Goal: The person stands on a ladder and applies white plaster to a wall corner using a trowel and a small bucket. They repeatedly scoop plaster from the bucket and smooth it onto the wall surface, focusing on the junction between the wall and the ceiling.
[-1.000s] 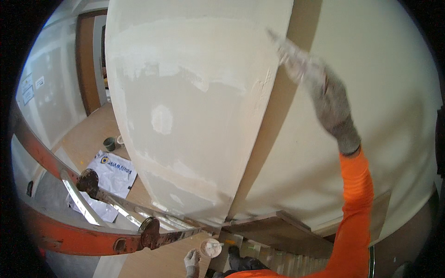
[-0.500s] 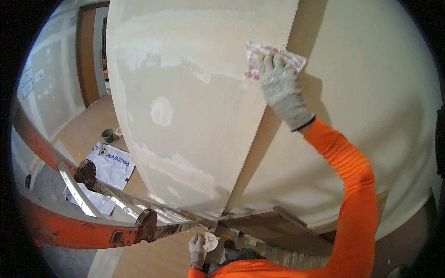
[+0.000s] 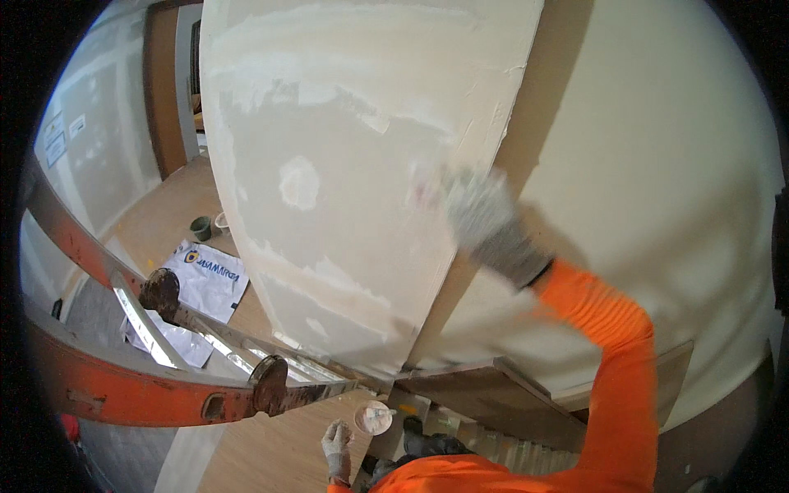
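My right hand [image 3: 485, 215], in a grey knit glove, is up against the panel's right part, blurred by motion. Its fingers are closed around a thin flat putty spreader [image 3: 422, 192], whose white and reddish blade is smeared and hard to make out. Pale patches of filler cover the grey panel [image 3: 362, 177], with fresh ridges along its right edge. Low down, my gloved left hand [image 3: 336, 450] is beside a round tub [image 3: 374, 418] of whitish compound, a small gap between them. Its fingers are loosely bent and seem to hold nothing. Something like a tool handle lies across the tub.
An orange ladder [image 3: 156, 386] with metal rungs fills the lower left. Beyond it, white sacks [image 3: 209, 279] lie on the floor near a dark green bucket [image 3: 200, 228]. A brown board [image 3: 477, 403] juts out below my right arm. A cream wall [image 3: 657, 181] stands at right.
My right hand has moved down and slightly left with the spreader, now turned so its broad face hardly shows. My left hand has come away from the tub, leftward and down.
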`<state>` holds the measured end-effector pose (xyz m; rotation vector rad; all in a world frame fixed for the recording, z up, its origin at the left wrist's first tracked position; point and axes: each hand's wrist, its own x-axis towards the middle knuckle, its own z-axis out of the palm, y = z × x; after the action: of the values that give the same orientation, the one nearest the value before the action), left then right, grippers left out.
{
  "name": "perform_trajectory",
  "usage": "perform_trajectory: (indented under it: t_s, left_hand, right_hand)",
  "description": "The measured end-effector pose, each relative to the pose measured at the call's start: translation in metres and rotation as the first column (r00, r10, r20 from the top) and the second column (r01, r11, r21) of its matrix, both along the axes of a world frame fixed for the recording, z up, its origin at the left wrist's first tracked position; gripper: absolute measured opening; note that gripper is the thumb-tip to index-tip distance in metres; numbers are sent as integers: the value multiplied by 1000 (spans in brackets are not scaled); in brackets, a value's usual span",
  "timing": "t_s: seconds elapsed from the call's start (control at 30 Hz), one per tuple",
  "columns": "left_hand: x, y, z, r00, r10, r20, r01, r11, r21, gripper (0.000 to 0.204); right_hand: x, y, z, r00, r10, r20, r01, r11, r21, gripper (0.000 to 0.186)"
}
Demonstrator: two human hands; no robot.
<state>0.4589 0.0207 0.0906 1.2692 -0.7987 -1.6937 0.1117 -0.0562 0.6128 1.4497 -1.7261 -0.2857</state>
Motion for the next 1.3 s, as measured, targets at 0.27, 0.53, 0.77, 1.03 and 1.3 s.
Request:
perform_trajectory:
  t_s: [0.27, 0.53, 0.77, 1.03, 1.3]
  left_hand:
    - [-18, -3, -2, 998, -19, -54, 20, 1000, 17, 27]
    - [-52, 0, 42, 980, -196, 41, 199, 975, -95, 29]
    - [-1, 17, -19, 991, -134, 17, 135, 988, -70, 27]
    - [18, 19, -5, 996, -7, 87, -1, 997, 82, 28]
    - [9, 12, 12, 990, -54, 130, 47, 998, 52, 26]
  right_hand:
    - [-24, 7, 174, 821, -423, -383, 196, 840, -506, 32]
    - [-28, -4, -40, 931, -101, -352, 104, 995, -11, 40]
    - [-13, 25, -49, 902, 299, 311, -298, 953, -52, 47]
    - [-172, 42, 90, 371, 813, 450, 15, 479, -878, 36]
    - [-163, 17, 2, 329, 854, 402, -164, 471, -867, 35]
